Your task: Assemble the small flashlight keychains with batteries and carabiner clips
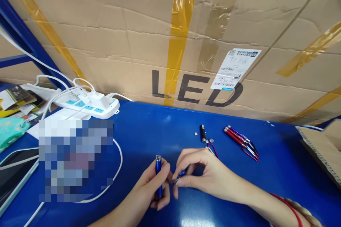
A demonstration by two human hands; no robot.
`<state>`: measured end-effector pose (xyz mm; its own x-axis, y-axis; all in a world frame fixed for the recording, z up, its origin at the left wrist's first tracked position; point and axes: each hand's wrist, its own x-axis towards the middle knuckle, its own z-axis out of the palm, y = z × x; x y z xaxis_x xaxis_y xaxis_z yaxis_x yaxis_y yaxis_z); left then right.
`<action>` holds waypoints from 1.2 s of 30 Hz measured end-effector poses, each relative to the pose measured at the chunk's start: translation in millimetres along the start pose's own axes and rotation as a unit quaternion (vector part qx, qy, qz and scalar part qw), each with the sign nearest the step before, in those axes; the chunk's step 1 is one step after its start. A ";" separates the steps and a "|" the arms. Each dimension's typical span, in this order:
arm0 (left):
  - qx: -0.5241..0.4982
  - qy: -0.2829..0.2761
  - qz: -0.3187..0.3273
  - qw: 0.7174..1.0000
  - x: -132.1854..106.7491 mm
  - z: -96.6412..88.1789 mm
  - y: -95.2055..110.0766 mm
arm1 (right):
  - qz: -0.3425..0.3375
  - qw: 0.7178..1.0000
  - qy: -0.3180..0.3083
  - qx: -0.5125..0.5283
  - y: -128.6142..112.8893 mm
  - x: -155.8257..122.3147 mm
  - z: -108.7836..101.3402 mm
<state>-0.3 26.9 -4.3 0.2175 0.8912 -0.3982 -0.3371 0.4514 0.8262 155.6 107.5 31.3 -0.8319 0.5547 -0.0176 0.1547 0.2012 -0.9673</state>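
Note:
My left hand [154,188] is closed around a small blue tube [158,170], like a mini flashlight body, held upright with its open metal end up. My right hand [202,173] pinches a small blue and silver part [181,176] just right of the tube, close to it but apart. Beyond the right hand, a black cylinder part [203,133] lies on the blue table [149,131] with small silver button cells [211,140] beside it. A bundle of red and purple pen-like lights [241,142] with clips lies further right.
A big taped cardboard box marked LED [197,88] stands along the table's back. A white power strip [90,104] with plugs and white cables sits at back left. A blurred patch covers the left. A tablet [13,173] lies at far left, an open carton [325,149] at right.

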 end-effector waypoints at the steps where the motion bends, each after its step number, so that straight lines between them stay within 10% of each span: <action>1: -0.006 -0.004 -0.017 1.000 0.0 0.2 2.2 | -0.019 1.000 0.005 -0.001 1.1 0.6 1.1; 12: -0.005 0.033 0.064 0.997 -5.8 0.6 15.2 | -0.153 0.977 0.052 -0.138 3.3 -6.2 2.9; 19: 0.134 0.079 0.149 0.977 -10.5 -2.0 12.4 | -0.225 0.864 0.068 -0.446 -11.9 -17.8 9.9; 27: 0.290 0.101 0.204 0.930 -12.6 -7.0 4.2 | -0.263 0.807 0.069 -0.524 -0.7 -14.6 16.2; 36: 0.320 0.077 0.202 0.922 -13.9 -3.9 5.5 | -0.195 0.884 0.061 -0.420 -1.1 -12.9 17.4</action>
<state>-8.8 17.2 4.2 0.0428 0.9989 -0.0178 0.2585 0.0062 0.9660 157.0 86.1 28.2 -0.8537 0.3837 0.3521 0.2530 0.8965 -0.3637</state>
